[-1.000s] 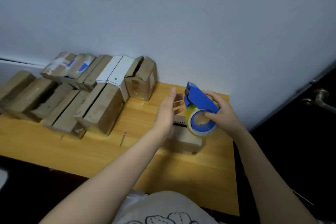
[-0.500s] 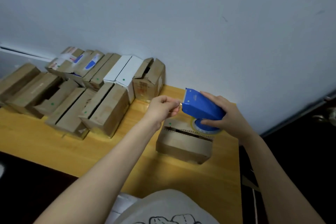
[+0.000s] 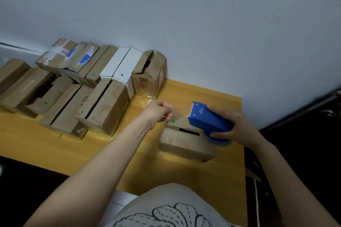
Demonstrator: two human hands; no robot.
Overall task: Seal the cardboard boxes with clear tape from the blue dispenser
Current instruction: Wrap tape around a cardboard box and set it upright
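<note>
— What has changed in the head view?

— The left hand [image 3: 160,110] was pinching right at the mouth of the blue dispenser [image 3: 208,119]. It has now drawn away to the left. A strip of clear tape [image 3: 180,115] spans the gap, so faint that I can only say it seems taut.

— And the fingers?

— The left fingertips are closed on the tape's end. The right hand [image 3: 238,127] is wrapped round the dispenser, above the right end of the cardboard box [image 3: 186,143], whose top seam gapes.

— What does that mean for the task?

— A length is paid out. I'd judge that laying it along that seam comes next.

— And the surroundings?

— There is a yellow wooden table [image 3: 147,167]. The other boxes [image 3: 107,108] are crowded at its left, against a pale wall [image 3: 203,33].
</note>
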